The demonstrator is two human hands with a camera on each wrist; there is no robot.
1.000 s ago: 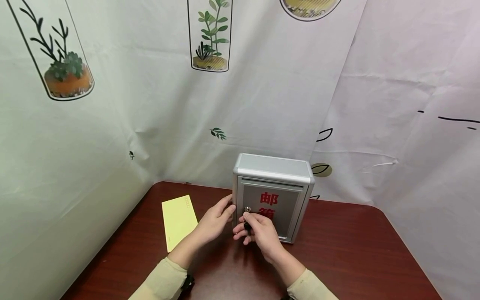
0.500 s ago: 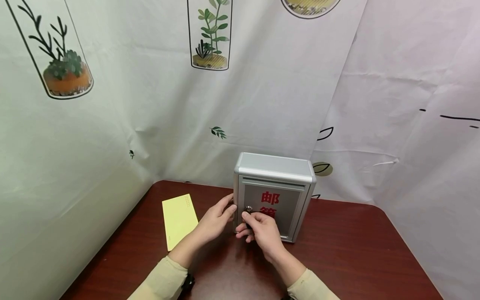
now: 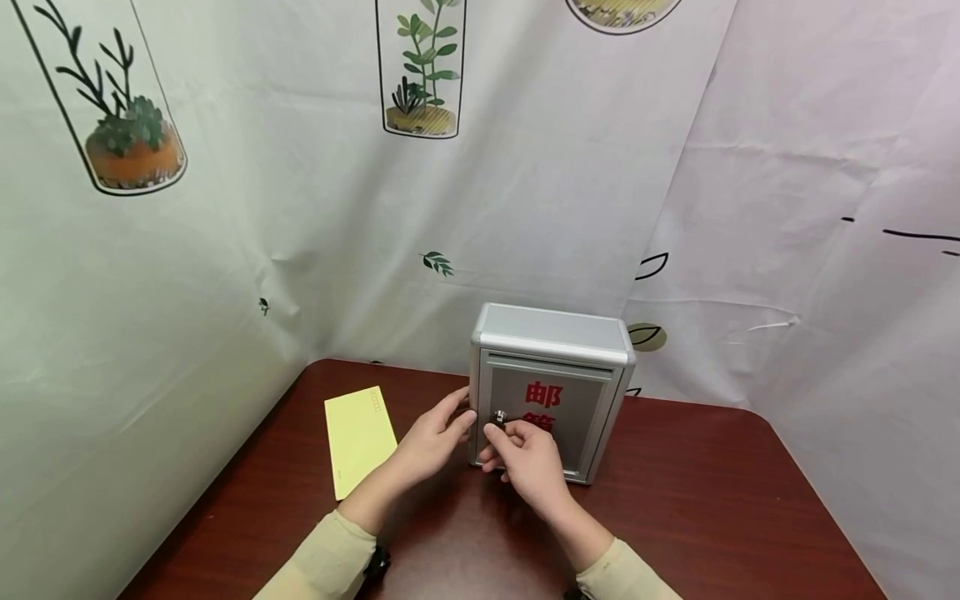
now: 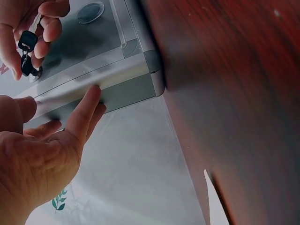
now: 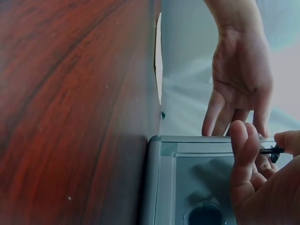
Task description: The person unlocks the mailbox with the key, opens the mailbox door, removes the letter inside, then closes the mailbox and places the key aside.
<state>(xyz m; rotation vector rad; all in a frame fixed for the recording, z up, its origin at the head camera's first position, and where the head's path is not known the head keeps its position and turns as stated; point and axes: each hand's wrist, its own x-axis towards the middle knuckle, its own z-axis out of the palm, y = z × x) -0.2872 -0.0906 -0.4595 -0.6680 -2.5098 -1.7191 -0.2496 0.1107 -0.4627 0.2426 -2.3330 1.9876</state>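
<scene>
A silver metal mailbox with red characters stands upright on the table. My left hand rests against its left side, fingers extended along the side and thumb at the front edge. At the door lock, my right hand holds a key between thumb and fingers. In the left wrist view two black-headed keys are linked together, one at the lock and the other dangling among the right fingers. The right wrist view shows the black key by the right thumb. The mailbox door is closed.
A yellow envelope lies on the reddish-brown table, left of the mailbox and partly behind the left forearm. White fabric printed with plants hangs behind and at both sides.
My right hand has shifted slightly at the lock, and the dangling black key seen below its fingers earlier is now hidden in the head view. My left hand stays on the mailbox side.
</scene>
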